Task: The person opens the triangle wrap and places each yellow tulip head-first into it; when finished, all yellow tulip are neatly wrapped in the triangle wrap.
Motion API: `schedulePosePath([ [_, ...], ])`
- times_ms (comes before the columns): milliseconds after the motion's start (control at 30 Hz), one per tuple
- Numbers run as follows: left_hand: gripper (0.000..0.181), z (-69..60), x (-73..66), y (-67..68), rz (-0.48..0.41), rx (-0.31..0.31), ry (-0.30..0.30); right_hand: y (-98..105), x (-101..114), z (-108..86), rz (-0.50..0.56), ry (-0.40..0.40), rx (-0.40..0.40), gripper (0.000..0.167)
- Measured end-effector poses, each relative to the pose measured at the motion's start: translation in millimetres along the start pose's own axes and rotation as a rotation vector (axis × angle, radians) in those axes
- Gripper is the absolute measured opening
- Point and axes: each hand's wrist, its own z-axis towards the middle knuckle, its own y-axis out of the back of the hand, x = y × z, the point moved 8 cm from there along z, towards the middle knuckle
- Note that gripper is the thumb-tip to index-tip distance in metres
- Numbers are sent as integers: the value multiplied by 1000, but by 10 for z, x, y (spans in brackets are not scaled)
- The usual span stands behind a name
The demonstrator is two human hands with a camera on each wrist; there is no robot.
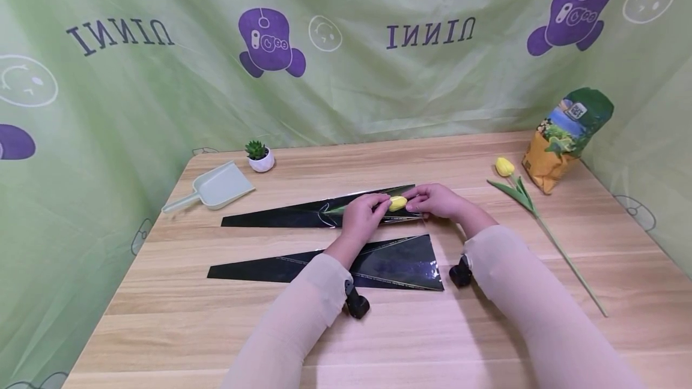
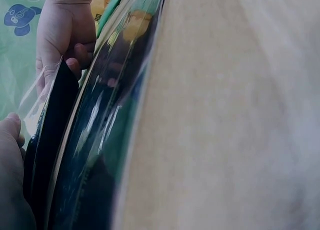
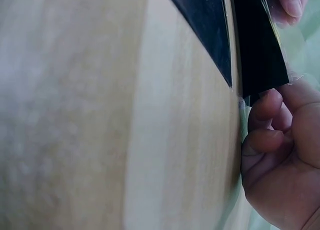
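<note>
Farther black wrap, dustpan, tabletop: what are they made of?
Farther black wrap: probably glossy plastic film; its clear part shows glare in the left wrist view.
Dustpan: likely matte moulded plastic, from its even pale colour and one-piece look.
Tabletop: wood grain, low sheen; real wood or laminate, can't tell.

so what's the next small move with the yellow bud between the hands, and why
Probably smooth the wide end of the far black sleeve around the yellow bud: the left hand and the right hand are both working at that end, with the bud between their fingertips, close to the sleeve's edge.
</note>
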Motion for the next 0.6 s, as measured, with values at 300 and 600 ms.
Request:
schedulePosePath([
  [300,21,4,28,-19,13,-5,3,-17,-27,7,14,-15,5,44],
  [600,21,4,26,-24,11,3,-2,21,-19,-93,20,-19,-29,46],
])
